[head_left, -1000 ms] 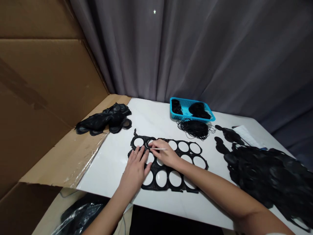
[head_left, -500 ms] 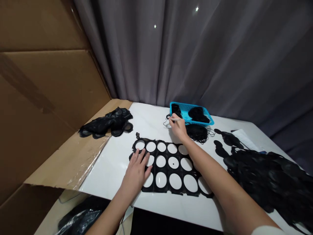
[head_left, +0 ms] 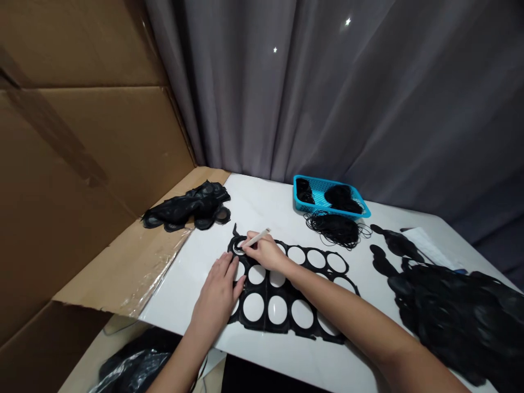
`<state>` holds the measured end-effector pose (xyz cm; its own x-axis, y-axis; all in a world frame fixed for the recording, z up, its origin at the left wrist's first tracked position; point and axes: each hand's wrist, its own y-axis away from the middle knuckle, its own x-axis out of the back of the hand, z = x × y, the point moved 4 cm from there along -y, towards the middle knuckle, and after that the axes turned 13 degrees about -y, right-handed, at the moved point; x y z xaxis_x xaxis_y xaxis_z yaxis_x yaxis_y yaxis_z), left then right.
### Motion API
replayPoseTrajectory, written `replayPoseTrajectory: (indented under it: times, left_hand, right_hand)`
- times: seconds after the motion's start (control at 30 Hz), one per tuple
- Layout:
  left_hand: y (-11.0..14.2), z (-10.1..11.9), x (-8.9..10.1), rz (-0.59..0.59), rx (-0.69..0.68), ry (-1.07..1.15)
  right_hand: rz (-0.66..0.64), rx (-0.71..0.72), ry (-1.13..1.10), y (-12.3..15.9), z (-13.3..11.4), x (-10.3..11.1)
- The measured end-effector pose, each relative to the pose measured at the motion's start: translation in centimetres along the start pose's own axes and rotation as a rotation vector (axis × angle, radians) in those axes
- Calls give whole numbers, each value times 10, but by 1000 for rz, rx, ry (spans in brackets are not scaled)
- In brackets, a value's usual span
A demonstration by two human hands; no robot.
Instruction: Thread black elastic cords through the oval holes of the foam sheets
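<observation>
A black rubbery sheet (head_left: 266, 292) with rows of round holes lies flat on the white table (head_left: 204, 245). My left hand (head_left: 216, 289) rests on the sheet's left edge, fingers stretched out and palm down. In a pinch, my right hand (head_left: 266, 254) holds a slim white pen-like tool (head_left: 258, 237), its back end slanting up to the right. The tool's tip is hidden by the fingers, over the hole at the sheet's far left corner. Something thin and dark shows in that hole, too small to make out. My right forearm covers part of the sheet.
A blue basket (head_left: 305, 207) holds black bundles, with a tangle of thin black rings (head_left: 338, 229) before it. Black pieces are heaped at right (head_left: 446, 311) and far left (head_left: 188, 206). A white paper (head_left: 429, 248) lies at right; cardboard (head_left: 82, 147) stands at left.
My right hand has moved left and nearer with the tool, from beside the basket to the sheet's far left corner. My left hand stays on the sheet's left edge. The view has shifted slightly.
</observation>
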<state>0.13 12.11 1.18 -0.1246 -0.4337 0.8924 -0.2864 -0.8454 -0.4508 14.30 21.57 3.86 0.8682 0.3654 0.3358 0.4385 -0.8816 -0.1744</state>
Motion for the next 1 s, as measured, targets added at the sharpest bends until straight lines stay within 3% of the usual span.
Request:
replayPoseTrajectory:
  times: [0.23, 0.6, 0.77, 0.9, 1.0]
  left_hand:
    - [1, 1, 1, -13, 15, 15]
    - [1, -1, -1, -16, 8, 23]
    - [1, -3, -3, -10, 5, 12]
    - [-3, -8, -5, 37, -21, 15]
    - [-8, -11, -6, 87, -55, 30]
  right_hand:
    - [-47, -66, -75, 3, 8, -3]
    - [-67, 25, -65, 3, 9, -7]
    - [-121, 186, 250, 15, -1, -18]
    - [-148, 227, 407, 15, -8, -33]
    - [-26, 138, 411, -12, -9, -15]
